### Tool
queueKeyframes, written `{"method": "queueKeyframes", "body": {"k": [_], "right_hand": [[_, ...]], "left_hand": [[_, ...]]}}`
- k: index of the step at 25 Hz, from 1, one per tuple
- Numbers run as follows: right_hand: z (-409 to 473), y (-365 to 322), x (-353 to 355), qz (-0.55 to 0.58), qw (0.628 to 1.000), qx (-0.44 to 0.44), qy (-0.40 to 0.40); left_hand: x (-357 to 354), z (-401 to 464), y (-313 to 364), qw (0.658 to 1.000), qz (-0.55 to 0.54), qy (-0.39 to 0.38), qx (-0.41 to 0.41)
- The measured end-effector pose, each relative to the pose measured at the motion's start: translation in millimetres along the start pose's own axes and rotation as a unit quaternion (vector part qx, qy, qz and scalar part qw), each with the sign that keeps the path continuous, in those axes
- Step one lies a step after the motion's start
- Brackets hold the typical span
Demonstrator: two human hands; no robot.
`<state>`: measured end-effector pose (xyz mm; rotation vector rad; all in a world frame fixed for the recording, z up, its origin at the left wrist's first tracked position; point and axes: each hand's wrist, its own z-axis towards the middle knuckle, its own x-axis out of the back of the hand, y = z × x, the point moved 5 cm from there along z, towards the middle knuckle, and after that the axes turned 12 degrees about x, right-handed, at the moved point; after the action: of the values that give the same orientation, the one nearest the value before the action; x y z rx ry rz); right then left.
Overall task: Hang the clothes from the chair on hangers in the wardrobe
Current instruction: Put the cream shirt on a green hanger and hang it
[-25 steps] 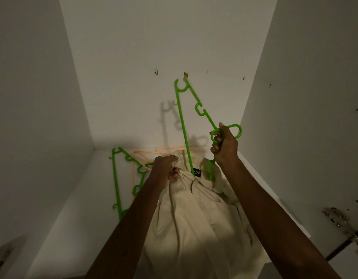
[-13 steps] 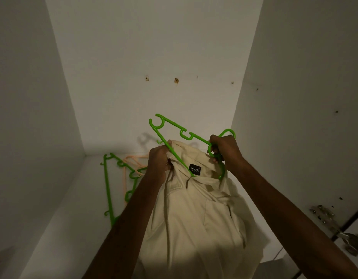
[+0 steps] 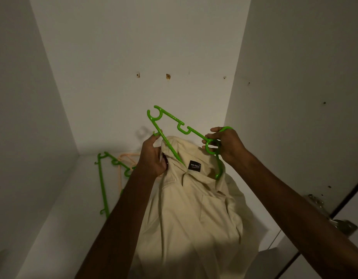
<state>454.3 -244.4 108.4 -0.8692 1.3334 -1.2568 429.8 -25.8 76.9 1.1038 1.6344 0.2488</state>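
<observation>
While the right hand (image 3: 224, 147) curls round the hook end of the green hanger (image 3: 181, 128), the hanger's long axis runs from that hand up and leftward, its far shoulder tip standing free above the shirt (image 3: 194, 208). One arm of the hanger already dips inside the neck opening beside the black label (image 3: 194, 165); the other end pokes out below the right hand. The left hand (image 3: 153, 158) pinches the collar at the shirt's left shoulder, fingertips touching the hanger's bar, so it is the nearer hand to the part that must be pulled over. My judgement is that the coming move turns on drawing that shoulder of cloth up along the bar toward the free tip.

Cloth is beige, soft, woven, creased and hanging limp between both forearms, a chest pocket showing. Plastic of the hanger looks rigid, glossy, notched. Spare hangers (image 3: 105, 178), green and pale orange, lie on the wardrobe (image 3: 53, 198) floor, left of the shirt.
</observation>
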Motion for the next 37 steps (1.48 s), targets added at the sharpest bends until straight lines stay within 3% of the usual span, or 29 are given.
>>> {"method": "queueKeyframes", "body": {"k": [5,9,15,17,20,25,28,31,37], "right_hand": [[-6.1,-0.6,-5.1,0.022,0.999,-0.019,-0.021],[0.7,-30.9,-1.6,-0.073,0.996,0.041,-0.014],[5.9,-35.7,17.2,-0.226,0.973,0.036,0.039],[0.6,-34.4,19.6,-0.235,0.97,0.047,0.038],[-1.2,-37.9,23.0,-0.238,0.968,0.057,0.051],[-7.9,-38.5,16.3,-0.223,0.971,0.081,0.029],[-6.6,-40.0,21.6,-0.227,0.97,0.081,0.041],[-5.8,-39.2,19.2,-0.245,0.966,0.082,0.012],[-2.8,-36.3,11.7,-0.287,0.955,0.071,-0.008]], "left_hand": [[-7.7,-13.4,22.2,0.998,-0.028,-0.018,-0.062],[-7.3,-15.8,22.5,1.0,-0.016,-0.009,-0.015],[-14.0,-17.6,16.0,0.999,0.016,-0.026,0.034],[-5.5,-16.6,13.8,0.999,-0.001,-0.017,0.035],[-0.1,-18.6,12.9,0.996,-0.004,-0.063,0.06],[10.9,-12.8,14.5,0.999,-0.012,-0.014,0.046],[8.5,-18.1,14.5,0.997,0.0,-0.054,0.062],[15.6,-13.7,18.0,0.997,-0.023,-0.007,0.069],[18.4,-13.8,21.2,0.998,-0.014,0.017,0.067]]}}
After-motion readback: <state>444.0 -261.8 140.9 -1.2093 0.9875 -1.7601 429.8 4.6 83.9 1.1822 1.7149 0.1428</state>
